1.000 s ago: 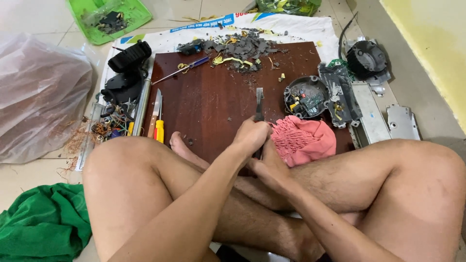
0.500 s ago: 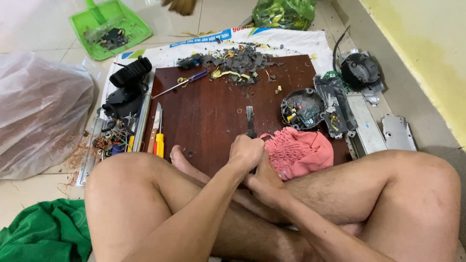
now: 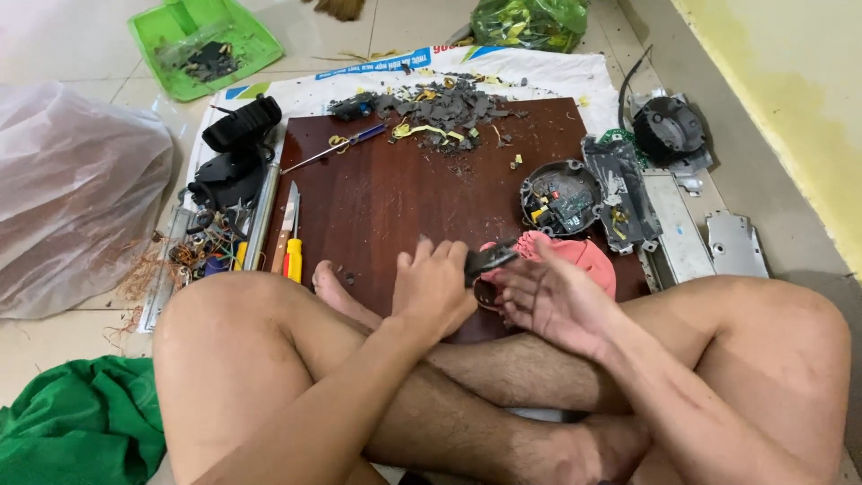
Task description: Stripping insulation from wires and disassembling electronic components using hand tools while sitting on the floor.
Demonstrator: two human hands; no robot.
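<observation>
Person sits cross-legged on floor, both forearms coming in over the knees & meeting at the near edge of the dark red-brown board. L hand lies palm-down, knuckles up, fingers curled shut around the dark tool — handle end is inside the fist, the dark end sticks out to the right, slightly tilted up. R hand is just beside it, palm turned up/inward, fingers spread & loosely bent, not closed on anything; fingertips close to the tool's end, can't tell if they touch. Tool sits low over the board's near edge, right in front of the pink cloth, which lies on the board behind the R hand.

Counts: 2 hands, 1 tool in grip. 1 round open housing w/ circuit parts on board's right side, 1 black round part off the board further right. 2 flat grey metal plates at right. 1 pile of grey scrap at far edge. On left of board: 1 blue-handled screwdriver, 1 knife, 1 yellow-handled driver. 1 green tray far left, 1 clear plastic bag, 1 green cloth by the knee.
</observation>
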